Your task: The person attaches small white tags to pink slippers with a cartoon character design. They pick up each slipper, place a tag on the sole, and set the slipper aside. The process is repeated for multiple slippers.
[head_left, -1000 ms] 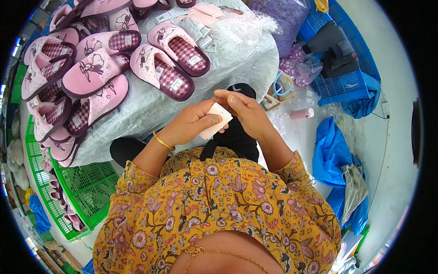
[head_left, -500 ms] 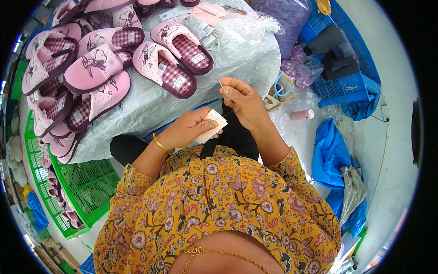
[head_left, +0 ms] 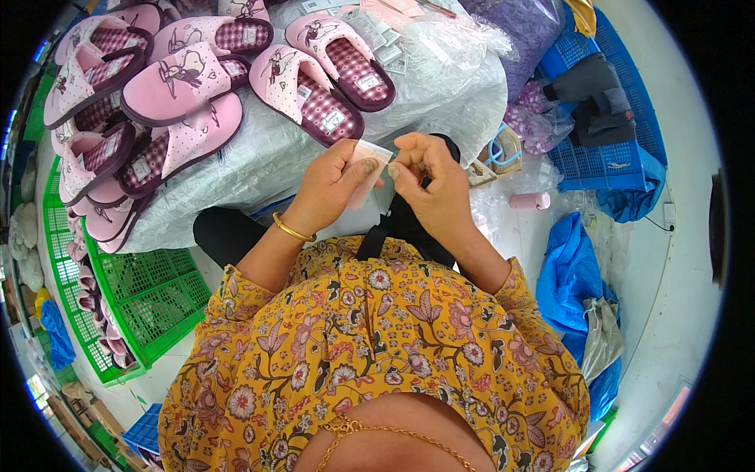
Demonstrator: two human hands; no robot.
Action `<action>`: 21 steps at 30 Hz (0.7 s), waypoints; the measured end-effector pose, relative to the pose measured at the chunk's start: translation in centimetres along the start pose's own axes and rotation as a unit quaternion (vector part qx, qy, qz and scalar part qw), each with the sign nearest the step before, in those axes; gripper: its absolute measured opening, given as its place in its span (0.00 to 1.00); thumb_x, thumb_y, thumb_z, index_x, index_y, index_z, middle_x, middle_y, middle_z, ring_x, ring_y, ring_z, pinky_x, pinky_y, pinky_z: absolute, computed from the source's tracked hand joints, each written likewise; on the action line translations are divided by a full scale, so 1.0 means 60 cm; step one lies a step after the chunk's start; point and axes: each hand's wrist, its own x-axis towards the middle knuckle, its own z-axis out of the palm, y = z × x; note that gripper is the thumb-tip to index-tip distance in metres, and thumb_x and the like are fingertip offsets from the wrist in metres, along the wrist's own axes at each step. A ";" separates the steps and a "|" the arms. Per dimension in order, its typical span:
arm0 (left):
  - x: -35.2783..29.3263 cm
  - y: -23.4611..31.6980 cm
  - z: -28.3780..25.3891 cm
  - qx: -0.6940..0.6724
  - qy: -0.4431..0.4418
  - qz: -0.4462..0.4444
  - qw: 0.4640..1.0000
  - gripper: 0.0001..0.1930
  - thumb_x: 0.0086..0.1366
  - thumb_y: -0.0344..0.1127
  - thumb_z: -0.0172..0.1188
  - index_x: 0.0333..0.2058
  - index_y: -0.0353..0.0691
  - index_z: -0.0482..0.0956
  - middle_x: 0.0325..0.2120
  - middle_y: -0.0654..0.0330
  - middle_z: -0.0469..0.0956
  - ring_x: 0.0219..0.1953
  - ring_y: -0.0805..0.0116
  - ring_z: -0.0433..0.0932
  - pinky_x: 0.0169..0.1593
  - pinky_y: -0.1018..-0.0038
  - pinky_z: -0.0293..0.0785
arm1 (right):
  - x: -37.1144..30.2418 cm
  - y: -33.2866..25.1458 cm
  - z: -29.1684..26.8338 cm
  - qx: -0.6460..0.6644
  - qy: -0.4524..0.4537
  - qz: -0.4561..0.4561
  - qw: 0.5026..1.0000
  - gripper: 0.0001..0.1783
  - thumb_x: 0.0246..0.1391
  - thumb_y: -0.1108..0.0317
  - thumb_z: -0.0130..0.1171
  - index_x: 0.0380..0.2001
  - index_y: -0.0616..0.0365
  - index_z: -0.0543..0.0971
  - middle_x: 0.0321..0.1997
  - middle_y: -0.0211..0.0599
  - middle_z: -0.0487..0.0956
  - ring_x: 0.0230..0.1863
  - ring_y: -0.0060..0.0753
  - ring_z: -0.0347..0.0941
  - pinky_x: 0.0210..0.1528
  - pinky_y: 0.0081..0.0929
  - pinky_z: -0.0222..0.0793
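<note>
My left hand point(head_left: 330, 185) grips a pale pink and white card point(head_left: 377, 153), perhaps a small stack, with the thumb across its face. Close by the card's right edge is my right hand point(head_left: 431, 181), its thumb and fingertips pinched together. Whatever is between those fingertips is too small to make out. Beyond both hands, pink slippers point(head_left: 338, 57) with dark plum soles and checked insoles lie on the table. A second slipper point(head_left: 277, 72) is beside that one, its toe pointing away from me.
More pink slippers point(head_left: 174, 82) are heaped at the left on the plastic-covered table point(head_left: 259, 161). Clear plastic bags point(head_left: 448, 51) and pale cards lie at the back. A green crate point(head_left: 157, 303) stands lower left, a blue crate point(head_left: 594, 169) to the right, near a pink roll point(head_left: 528, 201).
My right hand has come down and in to the card's edge. The left hand has raised the card and tilted it more upright. The whole view has shifted slightly.
</note>
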 end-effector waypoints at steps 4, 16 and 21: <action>0.002 -0.001 0.003 0.011 0.025 0.041 0.999 0.10 0.68 0.36 0.55 0.39 0.35 0.77 0.30 0.62 0.80 0.31 0.75 0.77 0.36 0.75 0.71 | -0.001 0.005 0.010 -0.065 0.025 -0.037 0.997 0.18 0.53 0.78 0.62 0.46 0.62 0.72 0.29 0.34 0.80 0.24 0.18 0.75 0.27 0.18 0.71; -0.002 0.002 0.015 0.076 0.076 0.080 0.991 0.10 0.66 0.37 0.57 0.39 0.36 0.78 0.29 0.56 0.76 0.30 0.64 0.76 0.35 0.70 0.71 | 0.003 0.019 0.021 -0.104 0.076 -0.065 0.990 0.19 0.49 0.78 0.65 0.45 0.60 0.73 0.29 0.36 0.80 0.24 0.23 0.78 0.28 0.21 0.73; -0.001 0.003 0.026 0.116 0.113 0.116 0.980 0.09 0.65 0.34 0.59 0.38 0.35 0.78 0.31 0.53 0.76 0.32 0.56 0.76 0.36 0.67 0.71 | 0.001 0.022 0.028 -0.100 0.102 -0.068 0.987 0.19 0.48 0.79 0.65 0.45 0.60 0.73 0.30 0.37 0.80 0.25 0.25 0.78 0.29 0.22 0.74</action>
